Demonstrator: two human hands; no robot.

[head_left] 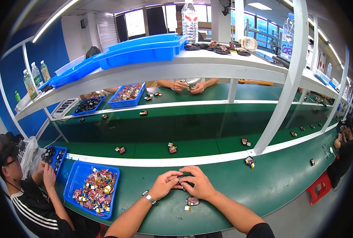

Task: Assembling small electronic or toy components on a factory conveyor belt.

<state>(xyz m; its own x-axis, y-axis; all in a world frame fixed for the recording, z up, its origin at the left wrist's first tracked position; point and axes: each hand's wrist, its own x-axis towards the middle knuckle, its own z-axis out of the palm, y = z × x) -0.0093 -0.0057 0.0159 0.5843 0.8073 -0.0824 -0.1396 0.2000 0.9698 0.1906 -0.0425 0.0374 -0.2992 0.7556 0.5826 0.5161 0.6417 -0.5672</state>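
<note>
My left hand (165,185), with a metal watch on its wrist, and my right hand (199,184) meet over the green bench. Both are closed on a small black plastic part (181,178), pinched between thumbs and fingers. The fingers cover most of it, so its exact kind does not show. Just below my right hand lies a small red circuit board (192,201) with a whitish-yellow battery piece attached. To the left of my left forearm stands a blue bin (68,189) heaped with similar red boards (95,188).
A co-worker (30,190) sits at the left beside a blue tray of black parts (57,158). Beyond a white rail (145,162), a green belt (192,148) carries scattered boards. A white post (281,99) and overhead shelf (232,65) stand ahead. Another person's hands (190,86) work opposite.
</note>
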